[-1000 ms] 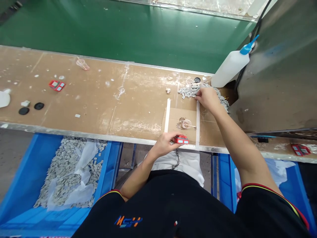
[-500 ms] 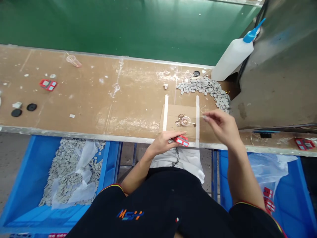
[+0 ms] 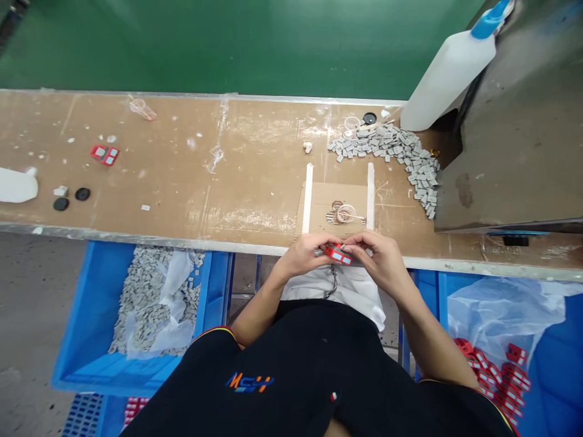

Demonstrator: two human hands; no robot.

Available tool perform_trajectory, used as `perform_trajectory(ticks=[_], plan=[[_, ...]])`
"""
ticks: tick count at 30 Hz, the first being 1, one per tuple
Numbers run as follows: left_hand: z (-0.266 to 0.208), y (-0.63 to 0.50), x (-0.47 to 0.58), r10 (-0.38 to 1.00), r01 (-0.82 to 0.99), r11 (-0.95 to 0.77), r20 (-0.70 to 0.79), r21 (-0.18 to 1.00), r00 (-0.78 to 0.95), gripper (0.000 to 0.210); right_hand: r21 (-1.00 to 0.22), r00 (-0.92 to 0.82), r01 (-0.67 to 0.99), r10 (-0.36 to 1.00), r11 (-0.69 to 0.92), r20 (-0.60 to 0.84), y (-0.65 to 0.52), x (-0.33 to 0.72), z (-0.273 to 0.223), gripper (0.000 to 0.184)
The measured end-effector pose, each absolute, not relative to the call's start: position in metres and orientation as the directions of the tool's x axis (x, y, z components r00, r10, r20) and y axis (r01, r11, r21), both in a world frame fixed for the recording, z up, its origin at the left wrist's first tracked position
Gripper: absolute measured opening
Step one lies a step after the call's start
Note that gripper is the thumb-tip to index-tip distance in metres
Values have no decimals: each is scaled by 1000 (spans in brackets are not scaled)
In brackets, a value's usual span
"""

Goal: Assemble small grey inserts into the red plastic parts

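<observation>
My left hand (image 3: 302,256) grips a red toy car part with pale window patches (image 3: 340,257) over the table's front edge. My right hand (image 3: 379,257) is closed in a pinch on a small grey piece (image 3: 344,247), which it brings against the top of the red part; the fingertips hide some of it. Just beyond my hands, a small round cup (image 3: 346,212) with a thin stick (image 3: 357,216) in it stands on a cardboard sheet (image 3: 319,197) between two white tape strips. A pile of small grey pieces (image 3: 396,145) lies beyond, to the right.
At the back right a white bottle with a blue nozzle (image 3: 449,79) leans by a metal panel (image 3: 514,133). Another red part (image 3: 104,155) and black discs (image 3: 82,194) lie leftward. Below are blue bins, left with grey pieces (image 3: 146,303), right with red parts (image 3: 512,382).
My right hand has moved left and down from beside the cardboard, carrying the small grey piece to the red part in my left hand. The camera view has shifted slightly.
</observation>
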State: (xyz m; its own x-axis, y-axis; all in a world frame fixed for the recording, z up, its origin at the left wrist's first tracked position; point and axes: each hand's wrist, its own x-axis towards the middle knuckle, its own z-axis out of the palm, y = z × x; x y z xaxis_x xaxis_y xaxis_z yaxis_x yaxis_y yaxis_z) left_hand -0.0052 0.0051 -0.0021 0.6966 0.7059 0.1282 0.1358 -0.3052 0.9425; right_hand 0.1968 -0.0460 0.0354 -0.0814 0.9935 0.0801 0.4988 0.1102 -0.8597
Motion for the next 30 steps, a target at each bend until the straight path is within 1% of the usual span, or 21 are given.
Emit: perform_trajectory(ticks=[4,9,12,17,19,22,24,26,30], plan=[[-5,4,-5,703,175,-372,153,912,695,23,-812,-123,561,986,161,110,-48,195,39,17],[-6,0,-5,730,220,-437,202,872,653,23,-704,-127,679,977,210,170,-56,186,45,19],[-5,1,-5,719,202,-472,242,858,651,21,-672,-170,695,966,256,193,-62,182,45,20],[-5,3,-3,719,199,-458,229,866,656,21,-609,-75,753,953,247,293,-66,176,37,15],[-6,3,-3,715,189,-461,237,867,657,21,-625,-67,742,955,242,290,-65,176,35,14],[-7,3,-4,694,164,-482,261,860,672,21,-698,-80,676,965,236,248,-61,181,35,15],[-8,2,-4,689,160,-486,264,859,675,20,-712,-94,662,968,234,231,-58,184,36,15],[-8,2,-4,697,163,-474,256,865,670,20,-679,-107,693,966,242,235,-58,184,37,15],[-8,0,-4,710,174,-450,233,876,665,18,-560,-148,782,954,275,262,-65,179,37,22]])
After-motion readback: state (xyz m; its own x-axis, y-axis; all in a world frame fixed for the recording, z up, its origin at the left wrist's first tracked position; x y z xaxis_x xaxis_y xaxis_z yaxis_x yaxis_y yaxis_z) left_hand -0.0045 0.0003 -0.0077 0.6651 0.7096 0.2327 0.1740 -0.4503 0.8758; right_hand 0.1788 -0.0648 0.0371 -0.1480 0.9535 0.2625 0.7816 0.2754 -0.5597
